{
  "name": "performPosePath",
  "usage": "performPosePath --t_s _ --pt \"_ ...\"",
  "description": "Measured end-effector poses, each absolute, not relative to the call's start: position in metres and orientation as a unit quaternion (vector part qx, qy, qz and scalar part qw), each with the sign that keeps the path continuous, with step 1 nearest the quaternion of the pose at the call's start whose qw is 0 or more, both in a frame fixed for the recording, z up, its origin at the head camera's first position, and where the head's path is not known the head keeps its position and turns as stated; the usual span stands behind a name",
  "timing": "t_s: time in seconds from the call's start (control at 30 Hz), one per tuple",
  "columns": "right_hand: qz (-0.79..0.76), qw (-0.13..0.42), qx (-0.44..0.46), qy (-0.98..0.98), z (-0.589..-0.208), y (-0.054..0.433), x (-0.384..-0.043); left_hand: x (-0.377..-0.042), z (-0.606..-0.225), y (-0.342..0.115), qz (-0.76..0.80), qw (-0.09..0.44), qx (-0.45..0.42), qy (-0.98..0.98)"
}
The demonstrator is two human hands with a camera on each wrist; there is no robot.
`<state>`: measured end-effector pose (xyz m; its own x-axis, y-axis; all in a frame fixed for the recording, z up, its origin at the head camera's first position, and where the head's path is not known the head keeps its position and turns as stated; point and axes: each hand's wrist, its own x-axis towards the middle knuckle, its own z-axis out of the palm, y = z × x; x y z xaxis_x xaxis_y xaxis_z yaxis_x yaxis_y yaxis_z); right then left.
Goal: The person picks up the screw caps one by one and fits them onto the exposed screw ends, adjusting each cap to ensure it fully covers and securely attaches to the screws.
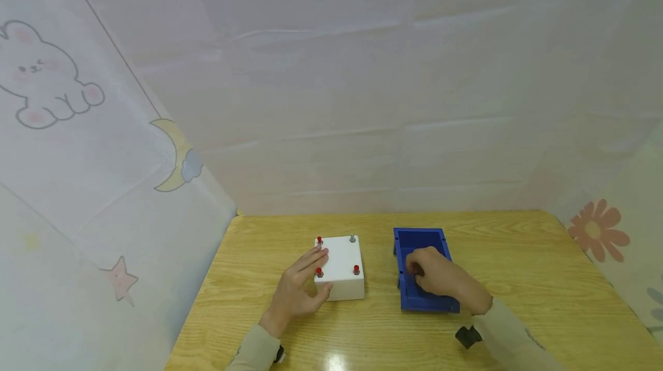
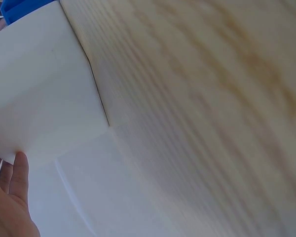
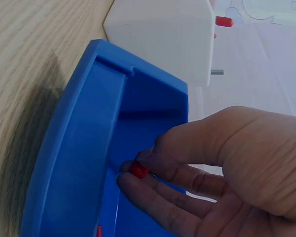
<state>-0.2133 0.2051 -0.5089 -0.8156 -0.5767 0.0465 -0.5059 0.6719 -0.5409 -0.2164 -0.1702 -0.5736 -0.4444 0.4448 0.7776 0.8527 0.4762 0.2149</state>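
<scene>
A white box (image 1: 344, 259) stands on the table, with bolts sticking up at its corners. Red caps (image 1: 356, 270) cover three of them, and the far right bolt (image 1: 353, 238) is bare metal. Against the box's left side lies my left hand (image 1: 297, 291), its straight fingers over the top edge and its thumb at the front face. Inside the blue bin (image 1: 430, 304), my right hand (image 1: 439, 274) pinches a small red cap (image 3: 139, 169) between thumb and fingertips, as the right wrist view shows.
A bit of another red piece (image 3: 99, 231) shows inside the bin. Box and bin stand side by side on the wooden table (image 1: 259, 325), a short gap between them. Behind the table hangs a pale printed cloth (image 1: 331, 100).
</scene>
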Motion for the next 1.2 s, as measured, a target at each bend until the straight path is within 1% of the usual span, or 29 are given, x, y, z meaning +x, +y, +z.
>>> performPosePath --t_s 0.23,0.53,0.77,1.2 --pt "-0.304 0.078 -0.273 0.909 -0.505 0.209 -0.214 -0.217 -0.573 -0.170 -0.312 0.331 -0.410 -0.791" --pt "-0.315 0.054 -0.281 0.905 -0.495 0.216 -0.217 -0.216 -0.572 -0.170 -0.312 0.329 -0.409 -0.792" --pt "-0.321 0.058 -0.276 0.904 -0.487 0.218 -0.216 -0.216 -0.573 -0.170 -0.312 0.335 -0.412 -0.788" --pt "-0.311 0.007 -0.270 0.911 -0.477 0.216 -0.217 -0.216 -0.573 -0.170 -0.308 0.329 -0.410 -0.793"
